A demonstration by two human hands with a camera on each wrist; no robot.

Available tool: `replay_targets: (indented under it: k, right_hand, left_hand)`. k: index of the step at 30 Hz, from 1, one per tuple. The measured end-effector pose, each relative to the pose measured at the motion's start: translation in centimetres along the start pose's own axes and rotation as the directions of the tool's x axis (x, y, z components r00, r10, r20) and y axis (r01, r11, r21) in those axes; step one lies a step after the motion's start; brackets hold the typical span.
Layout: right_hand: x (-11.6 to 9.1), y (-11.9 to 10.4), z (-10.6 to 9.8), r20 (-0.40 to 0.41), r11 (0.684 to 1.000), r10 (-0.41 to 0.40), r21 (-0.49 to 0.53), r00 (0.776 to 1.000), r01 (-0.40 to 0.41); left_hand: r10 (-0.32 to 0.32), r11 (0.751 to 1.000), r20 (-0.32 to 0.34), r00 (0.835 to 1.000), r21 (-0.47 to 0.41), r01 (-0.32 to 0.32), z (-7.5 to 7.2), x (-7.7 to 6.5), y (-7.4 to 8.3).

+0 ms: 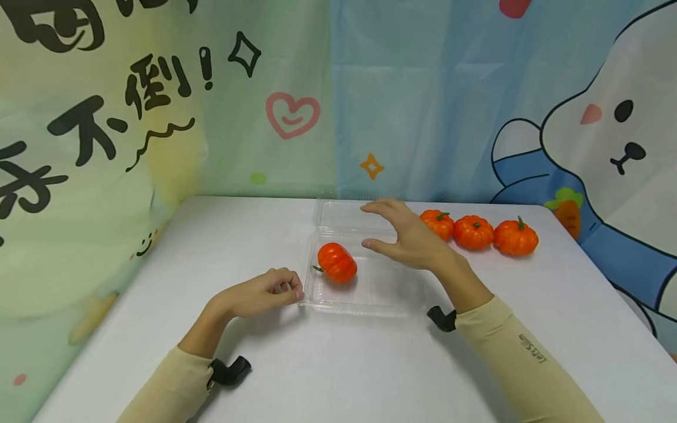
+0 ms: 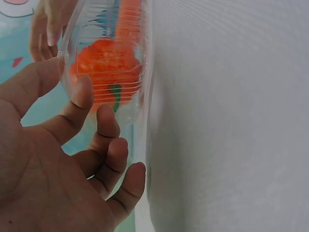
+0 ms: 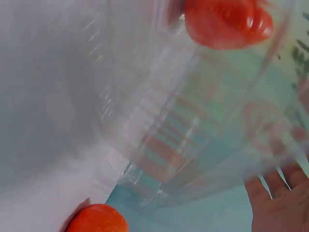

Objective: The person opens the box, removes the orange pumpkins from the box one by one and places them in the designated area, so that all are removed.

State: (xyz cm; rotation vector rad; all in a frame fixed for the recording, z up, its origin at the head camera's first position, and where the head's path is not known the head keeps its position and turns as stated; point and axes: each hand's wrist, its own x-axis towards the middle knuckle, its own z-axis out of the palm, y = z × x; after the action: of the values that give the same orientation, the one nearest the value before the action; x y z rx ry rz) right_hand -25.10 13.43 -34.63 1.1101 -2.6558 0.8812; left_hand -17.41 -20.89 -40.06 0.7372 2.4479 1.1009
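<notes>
A clear plastic clamshell box (image 1: 365, 305) lies on the table with its lid (image 1: 341, 214) folded back. Inside its left part a small orange pumpkin (image 1: 337, 262) rests on its side, green stem facing left. At the front left corner my left hand (image 1: 264, 292) pinches the box's rim between thumb and bent index finger; the left wrist view shows the thumb tip on the edge. Over the box's right side hovers my right hand (image 1: 409, 238), fingers stretched out and thumb spread apart, holding nothing.
Three more orange pumpkins (image 1: 473, 232) stand in a row at the back right of the white table (image 1: 349, 364), the leftmost partly behind the right hand. Behind the table hangs a printed curtain (image 1: 402, 117). A black wrist mount (image 1: 230, 371) sticks out from the left sleeve.
</notes>
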Motion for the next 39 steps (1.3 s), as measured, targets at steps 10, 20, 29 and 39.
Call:
replay_targets:
  k: [10, 20, 29, 39]
  right_hand:
    - [0.2, -0.6, 1.3, 0.038, 0.999, -0.021, 0.051, 0.999, 0.019]
    - [0.4, -0.8, 2.0, 0.06, 0.999, -0.033, 0.032, 0.998, 0.031]
    - [0.8, -1.0, 2.8, 0.088, 0.995, -0.079, 0.07, 0.993, 0.073]
    - [1.2, -1.3, 3.7, 0.122, 0.992, -0.115, 0.075, 0.986, 0.106]
  left_hand:
    - [0.009, 1.0, -0.002, 1.0, 0.013, -0.009, 0.0, 0.0, -0.2]
    - [0.017, 1.0, -0.013, 1.0, 0.01, -0.017, 0.2, 0.2, -0.2]
    - [0.018, 1.0, -0.021, 1.0, 0.019, -0.018, 0.1, 0.1, 0.0]
    - [0.012, 1.0, -0.019, 1.0, 0.01, -0.012, 0.2, 0.0, 0.0]
